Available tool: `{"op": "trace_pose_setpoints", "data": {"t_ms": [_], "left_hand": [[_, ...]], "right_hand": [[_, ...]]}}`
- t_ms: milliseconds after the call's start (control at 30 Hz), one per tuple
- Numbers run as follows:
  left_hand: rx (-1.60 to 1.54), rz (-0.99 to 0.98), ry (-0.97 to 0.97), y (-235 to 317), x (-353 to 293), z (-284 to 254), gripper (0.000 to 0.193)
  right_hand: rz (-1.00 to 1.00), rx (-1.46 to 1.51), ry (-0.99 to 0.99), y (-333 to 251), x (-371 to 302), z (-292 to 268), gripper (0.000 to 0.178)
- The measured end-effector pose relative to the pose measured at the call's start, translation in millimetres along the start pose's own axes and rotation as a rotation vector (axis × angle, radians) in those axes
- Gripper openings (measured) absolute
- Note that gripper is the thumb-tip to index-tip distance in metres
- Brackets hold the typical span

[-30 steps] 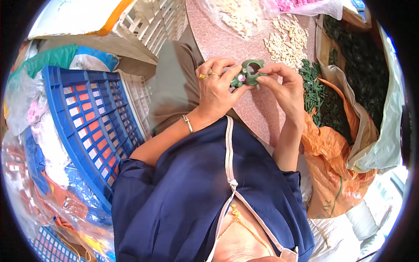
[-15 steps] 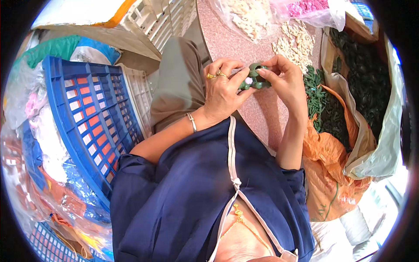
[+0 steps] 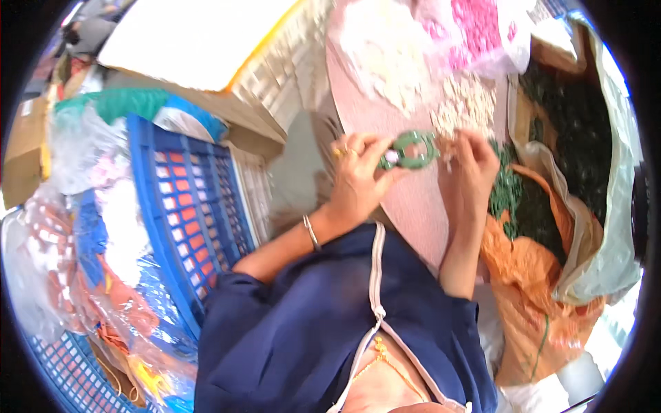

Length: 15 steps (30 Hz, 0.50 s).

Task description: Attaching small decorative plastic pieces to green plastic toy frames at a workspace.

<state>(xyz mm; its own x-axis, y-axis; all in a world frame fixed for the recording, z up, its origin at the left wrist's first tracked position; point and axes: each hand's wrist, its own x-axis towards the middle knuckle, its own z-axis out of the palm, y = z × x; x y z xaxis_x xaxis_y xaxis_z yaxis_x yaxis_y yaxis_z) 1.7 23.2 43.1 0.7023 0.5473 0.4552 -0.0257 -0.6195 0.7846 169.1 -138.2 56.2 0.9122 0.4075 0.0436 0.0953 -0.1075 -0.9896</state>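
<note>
My left hand (image 3: pixel 359 177) grips one end of a green plastic part (image 3: pixel 421 161) with a rounded, open, ring-like frame. A pale pink spot shows on the part beside my fingers. My right hand (image 3: pixel 476 165) is apart from it, fingers drawn together at the near edge of a pile of small off-white pieces (image 3: pixel 465 103). Blur hides what, if anything, lies between those fingertips. Just right of that hand is a heap of small dark green pieces (image 3: pixel 506 186). All this is over a pinkish speckled tabletop (image 3: pixel 406 199).
At the far side lie a clear bag of off-white pieces (image 3: pixel 385 48) and a bag of pink pieces (image 3: pixel 475 31). To the right stand an open sack of dark pieces (image 3: pixel 568 103) and an orange sack (image 3: pixel 523 296). A blue plastic crate (image 3: pixel 155 199) stands left, near plastic-wrapped bundles (image 3: pixel 117 227).
My right hand has let go of the green part and moved right, toward the off-white pile. My left hand keeps hold of the part. The whole view has shifted.
</note>
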Motion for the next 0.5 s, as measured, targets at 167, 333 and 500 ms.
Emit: {"op": "trace_pose_setpoints", "data": {"t_ms": [167,333,500], "left_hand": [[-0.909,-0.524,-0.007,10,58,-22,0.040],[-0.792,-0.389,0.177,1,160,-64,0.032],[-0.700,-0.491,0.260,-42,296,-83,0.048]], "right_hand": [[0.125,0.218,0.022,-9,-16,9,0.010],[0.034,0.200,0.006,14,-15,-6,0.011],[0.021,0.250,-0.013,-1,-14,6,0.009]]}}
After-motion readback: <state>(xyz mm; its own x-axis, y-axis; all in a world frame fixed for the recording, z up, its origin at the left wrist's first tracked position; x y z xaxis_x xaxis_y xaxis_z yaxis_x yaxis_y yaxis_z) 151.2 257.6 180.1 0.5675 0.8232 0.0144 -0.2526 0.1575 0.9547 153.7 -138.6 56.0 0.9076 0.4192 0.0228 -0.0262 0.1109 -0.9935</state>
